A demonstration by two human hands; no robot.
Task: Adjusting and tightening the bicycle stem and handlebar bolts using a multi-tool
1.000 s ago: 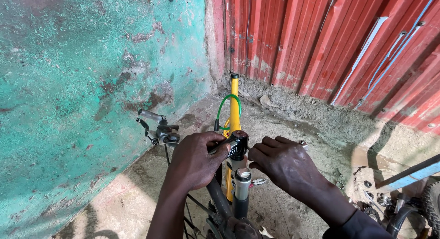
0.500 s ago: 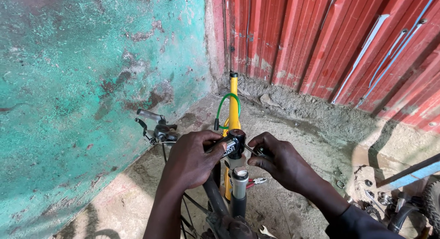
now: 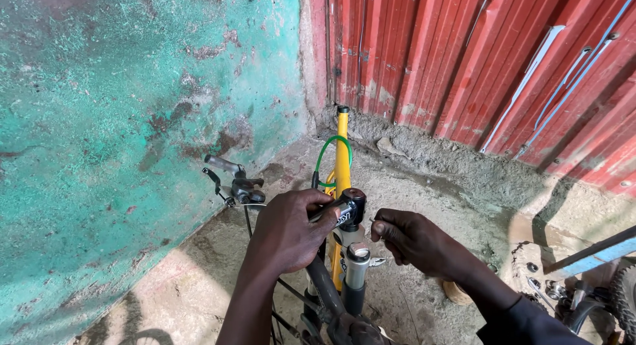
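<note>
Both hands are working at the front end of a bicycle propped against the corner of the yard. Left hand [image 3: 291, 229] is closing around the black stem [image 3: 350, 209] and what looks like a thin dark tool or bar end poking out from under the thumb; which of the two it is cannot be told. Right hand [image 3: 414, 239] is hovering just beside the stem, fingers curled and pinching something too small to make out. The stem is sitting on top of the yellow frame [image 3: 342, 159], beside the silver-capped fork leg [image 3: 358, 262].

Judging by this, the stem is already seated on the steerer, while the handlebar [image 3: 228, 176] with its brake lever is hanging off to the left, apart from the clamp, so fitting it appears to be left.

No containers are showing; a few loose washers or nuts [image 3: 540, 279] are lying on the concrete ledge at the right.
</note>
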